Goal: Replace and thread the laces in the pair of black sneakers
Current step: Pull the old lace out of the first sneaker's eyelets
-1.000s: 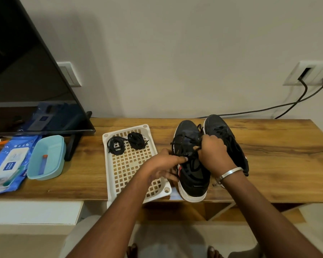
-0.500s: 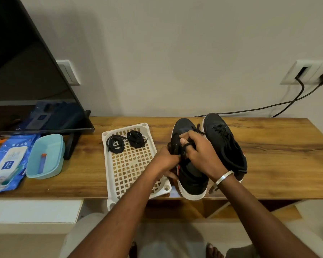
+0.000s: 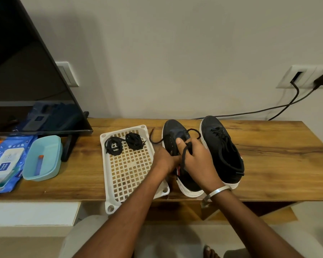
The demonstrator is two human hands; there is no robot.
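Two black sneakers with white soles stand side by side on the wooden table (image 3: 268, 164). The right sneaker (image 3: 224, 146) is laced. Over the left sneaker (image 3: 172, 135), my right hand (image 3: 196, 157) grips a loose black lace (image 3: 193, 130) that loops up over the toe; one end trails left onto the table. My left hand (image 3: 164, 159) holds the left side of that sneaker. Two coiled black laces (image 3: 133, 140) lie at the far end of a white lattice tray (image 3: 131, 170).
A light blue tub (image 3: 43, 159) with a small tube stands left of the tray. A blue wipes pack (image 3: 4, 164) lies at the far left below a TV screen (image 3: 26, 81). Black cables (image 3: 268, 108) run from wall sockets behind the sneakers.
My right hand has pulled the lace up and out of the left sneaker's eyelets, so a loose loop now stands over the toe. My left hand stays on the sneaker's side.
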